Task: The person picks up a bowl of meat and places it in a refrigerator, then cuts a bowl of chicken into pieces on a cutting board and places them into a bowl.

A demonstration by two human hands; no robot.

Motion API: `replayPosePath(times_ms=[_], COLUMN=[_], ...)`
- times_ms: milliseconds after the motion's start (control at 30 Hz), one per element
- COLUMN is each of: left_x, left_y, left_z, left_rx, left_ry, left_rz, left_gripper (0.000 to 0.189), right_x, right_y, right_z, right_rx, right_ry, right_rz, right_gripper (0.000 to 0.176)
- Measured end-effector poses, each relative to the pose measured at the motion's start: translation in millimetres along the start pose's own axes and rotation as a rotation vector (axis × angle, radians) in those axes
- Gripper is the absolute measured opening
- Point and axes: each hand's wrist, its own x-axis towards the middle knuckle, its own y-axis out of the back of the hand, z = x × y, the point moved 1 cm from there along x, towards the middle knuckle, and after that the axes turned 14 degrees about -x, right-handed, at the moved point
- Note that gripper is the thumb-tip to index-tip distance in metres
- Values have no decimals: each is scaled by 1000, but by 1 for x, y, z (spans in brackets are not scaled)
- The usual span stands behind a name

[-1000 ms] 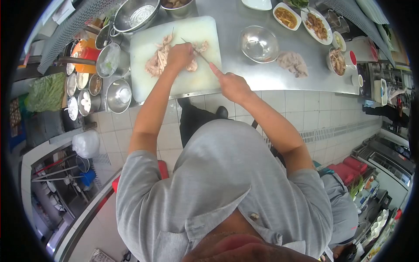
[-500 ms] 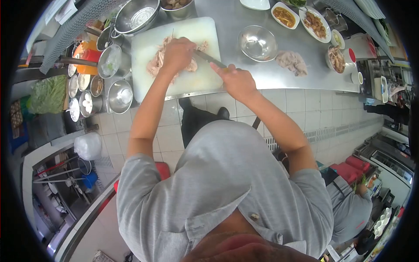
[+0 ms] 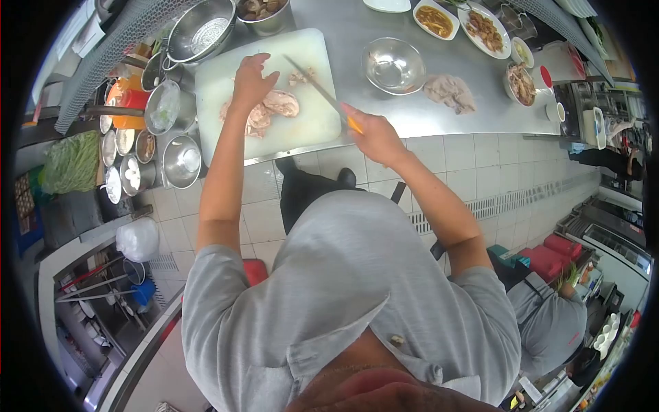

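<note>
My left hand [image 3: 253, 81] is over the white cutting board [image 3: 317, 51], fingers apart and holding nothing. It is just above a pile of pale pink meat [image 3: 278, 104] that looks like chicken, and the wrist hides part of the pile. In my right hand [image 3: 378, 139] is a kitchen knife [image 3: 320, 88] with an orange handle. Its long blade slants forward and left over the board, the tip near some small meat scraps [image 3: 300, 77].
Right of the board stand a steel bowl [image 3: 393, 66] and a crumpled cloth [image 3: 449, 94]. Farther right are plates of food [image 3: 484, 31]. Steel pots and bowls [image 3: 182, 161] crowd the left, beside a colander [image 3: 200, 29]. Another person [image 3: 547, 323] is at lower right.
My left hand has lifted off the meat and spread its fingers, moving left. The knife has drawn away from that hand, and its whole blade now shows. The view has shifted slightly.
</note>
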Motion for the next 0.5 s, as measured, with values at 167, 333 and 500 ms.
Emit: replayPosePath(times_ms=[167,333,500], left_x=[-3,2,10], left_y=[-34,-58,-74], left_z=[-13,-7,-10], left_rx=[211,191,103], left_ry=[38,76,92], left_rz=[-199,-237,-197], left_gripper=[71,69,55], right_x=[-5,-3,7], right_y=[-1,-20,-28], right_z=[17,21,0], right_rx=[671,826,871], right_ry=[-507,-528,-472], right_rz=[-306,-351,-404], right_gripper=[68,70,71])
